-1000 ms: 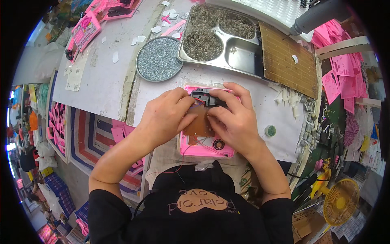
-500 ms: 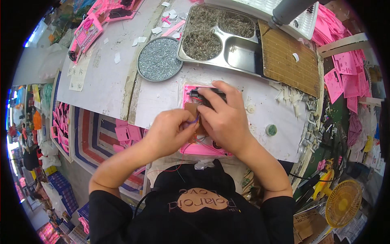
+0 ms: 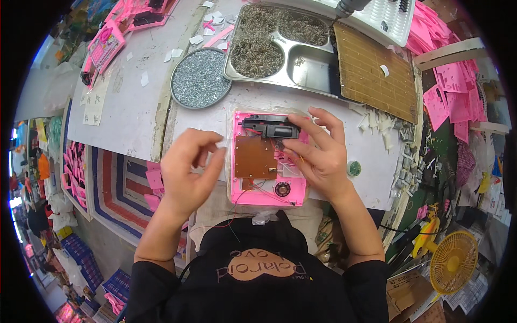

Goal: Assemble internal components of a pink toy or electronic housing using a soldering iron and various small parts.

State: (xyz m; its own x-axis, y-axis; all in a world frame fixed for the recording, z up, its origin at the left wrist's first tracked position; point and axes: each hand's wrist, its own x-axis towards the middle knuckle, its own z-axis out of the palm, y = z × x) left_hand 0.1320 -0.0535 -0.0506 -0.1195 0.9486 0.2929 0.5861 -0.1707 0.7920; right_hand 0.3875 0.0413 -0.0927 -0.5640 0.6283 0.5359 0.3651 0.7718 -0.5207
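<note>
A pink plastic casing (image 3: 237,188) lies open-side up on the table in front of me. Inside it are a black plastic compartment part (image 3: 280,131) along the far side, a brown circuit board (image 3: 256,156), a round black speaker-like part (image 3: 283,188) and loose thin wires. My left hand (image 3: 191,172) hovers left of the casing, holding nothing, thumb and fingers apart. Over the casing's right side is my right hand (image 3: 326,156), one finger at the black part's end. Its thumb and index finger come together around a thin orange wire (image 3: 300,158).
Beyond the casing stand a round dish of small metal pieces (image 3: 199,78) and a steel compartment tray (image 3: 312,81) of small springs. A brown board (image 3: 377,75) lies beside the tray under a dark tool (image 3: 350,6). A small green round container (image 3: 354,168) sits right of my hand.
My left hand has let go of the purple wire and drawn back to the left. My right hand has shifted right, uncovering the board and black part.
</note>
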